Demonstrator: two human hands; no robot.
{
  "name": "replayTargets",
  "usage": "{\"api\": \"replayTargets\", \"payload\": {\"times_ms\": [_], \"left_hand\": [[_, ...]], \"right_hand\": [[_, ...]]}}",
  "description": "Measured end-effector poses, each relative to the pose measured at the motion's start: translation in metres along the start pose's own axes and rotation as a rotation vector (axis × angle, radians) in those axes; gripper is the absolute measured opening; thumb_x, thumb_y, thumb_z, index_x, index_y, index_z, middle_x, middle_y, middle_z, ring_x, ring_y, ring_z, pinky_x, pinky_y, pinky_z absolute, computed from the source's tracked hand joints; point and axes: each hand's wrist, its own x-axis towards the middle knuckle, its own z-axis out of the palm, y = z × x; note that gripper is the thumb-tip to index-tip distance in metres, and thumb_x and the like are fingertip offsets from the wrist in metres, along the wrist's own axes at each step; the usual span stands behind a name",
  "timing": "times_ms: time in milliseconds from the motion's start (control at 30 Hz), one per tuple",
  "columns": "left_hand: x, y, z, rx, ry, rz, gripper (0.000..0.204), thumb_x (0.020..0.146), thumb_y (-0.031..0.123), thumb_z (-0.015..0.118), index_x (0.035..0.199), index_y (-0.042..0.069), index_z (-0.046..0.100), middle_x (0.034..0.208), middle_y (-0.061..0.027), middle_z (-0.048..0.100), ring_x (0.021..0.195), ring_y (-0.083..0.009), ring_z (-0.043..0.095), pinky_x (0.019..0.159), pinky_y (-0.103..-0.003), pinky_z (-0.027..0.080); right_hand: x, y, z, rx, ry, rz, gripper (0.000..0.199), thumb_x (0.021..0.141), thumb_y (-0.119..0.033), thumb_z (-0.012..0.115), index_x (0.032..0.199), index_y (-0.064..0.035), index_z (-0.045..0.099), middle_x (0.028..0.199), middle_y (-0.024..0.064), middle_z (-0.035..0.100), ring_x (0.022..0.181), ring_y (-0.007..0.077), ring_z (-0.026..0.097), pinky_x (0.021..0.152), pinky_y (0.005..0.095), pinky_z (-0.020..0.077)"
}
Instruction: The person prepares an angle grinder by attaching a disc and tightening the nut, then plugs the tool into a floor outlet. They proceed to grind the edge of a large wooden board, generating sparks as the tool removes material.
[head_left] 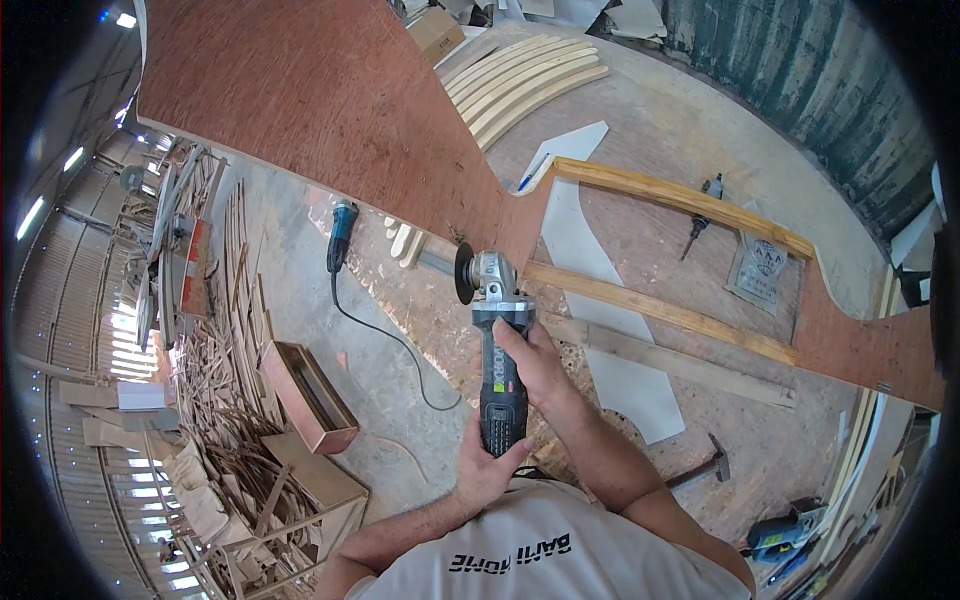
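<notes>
I hold an angle grinder (502,412) in both hands. My right hand (532,368) is closed round its body just behind the metal head, the thumb lying on top. My left hand (484,470) grips the rear of the body from the left. The dark disc (464,273) stands on edge at the head's left side, close to the lower edge of a large reddish-brown plywood piece (330,110). Whether disc and wood touch, I cannot tell. A narrow notched part of the plywood joins wooden battens (690,195) running to the right.
A second, teal power tool (342,228) hangs or lies left, its cord curving toward me. Right are a drill (703,210), a clear plastic bag (757,275), a hammer (712,465) and white templates (630,385). Curved wood strips (535,85) lie beyond; scrap wood (240,430) is heaped left.
</notes>
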Motion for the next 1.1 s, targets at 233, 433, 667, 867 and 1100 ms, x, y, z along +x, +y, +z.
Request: {"api": "replayTargets", "payload": {"times_ms": [233, 433, 667, 867, 1100], "left_hand": [[0.000, 0.017, 0.002, 0.057, -0.017, -0.026, 0.066, 0.078, 0.018, 0.079, 0.130, -0.001, 0.043, 0.102, -0.0064, 0.059, 0.091, -0.0132, 0.057, 0.082, -0.030, 0.048], [0.001, 0.001, 0.002, -0.004, -0.012, -0.032, 0.062, 0.079, 0.015, 0.078, 0.129, -0.001, 0.044, 0.097, -0.0051, 0.059, 0.085, -0.0124, 0.056, 0.077, -0.030, 0.049], [0.003, 0.005, -0.003, -0.084, -0.026, -0.078, 0.055, 0.080, 0.016, 0.077, 0.124, -0.001, 0.047, 0.092, -0.0035, 0.060, 0.079, -0.0101, 0.056, 0.070, -0.027, 0.049], [0.012, -0.008, -0.015, -0.141, -0.063, -0.161, 0.048, 0.081, 0.017, 0.077, 0.118, 0.000, 0.051, 0.090, -0.0031, 0.061, 0.075, -0.0088, 0.058, 0.066, -0.025, 0.049], [0.021, -0.004, -0.018, -0.210, -0.087, -0.045, 0.041, 0.084, 0.021, 0.073, 0.113, 0.004, 0.051, 0.076, -0.0055, 0.067, 0.050, -0.0052, 0.051, 0.042, -0.020, 0.039]], "right_hand": [[0.000, -0.003, -0.002, -0.016, 0.042, 0.021, 0.034, 0.092, -0.031, 0.067, 0.110, -0.0042, 0.055, 0.078, 0.0050, 0.061, 0.061, 0.0145, 0.063, 0.052, 0.0293, 0.0529], [0.002, 0.000, -0.003, -0.067, 0.027, 0.018, 0.037, 0.093, -0.035, 0.066, 0.111, -0.0043, 0.056, 0.079, 0.0062, 0.062, 0.063, 0.0161, 0.065, 0.054, 0.0293, 0.0531], [0.008, 0.011, -0.003, -0.049, 0.066, -0.066, 0.033, 0.090, -0.028, 0.070, 0.108, -0.0050, 0.055, 0.077, 0.0042, 0.060, 0.059, 0.0133, 0.061, 0.052, 0.0285, 0.0510], [0.007, 0.009, 0.008, -0.103, 0.117, -0.108, 0.031, 0.088, -0.025, 0.073, 0.106, -0.0051, 0.056, 0.080, 0.0019, 0.060, 0.063, 0.0105, 0.059, 0.054, 0.0267, 0.0496], [0.017, 0.021, 0.002, -0.122, 0.142, -0.145, 0.026, 0.088, -0.022, 0.072, 0.103, -0.0051, 0.059, 0.085, 0.0007, 0.061, 0.072, 0.0087, 0.058, 0.062, 0.0271, 0.0496]]}}
